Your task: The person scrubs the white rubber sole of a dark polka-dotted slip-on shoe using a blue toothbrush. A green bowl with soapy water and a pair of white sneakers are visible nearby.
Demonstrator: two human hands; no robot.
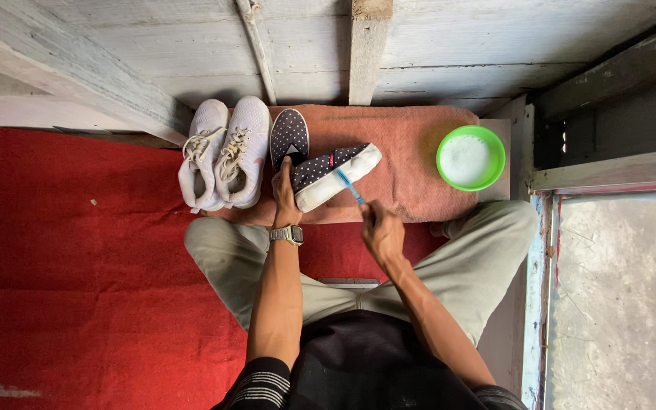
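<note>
Left hand [285, 191] steadies spotted shoe [333, 174]; right hand [380, 230] brushes its sole.

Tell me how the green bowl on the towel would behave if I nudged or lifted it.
The green bowl looks like thin plastic, so probably light. It seems full of white foamy liquid, so a nudge may slosh it. On the soft orange towel it would likely drag, not slide.

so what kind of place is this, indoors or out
Likely the floor of a simple wooden house, near a doorway. Weathered plank walls, a red carpet and a doorsill beside bare concrete suggest it. The person sits cross-legged, the left hand steadying a dotted shoe.
</note>
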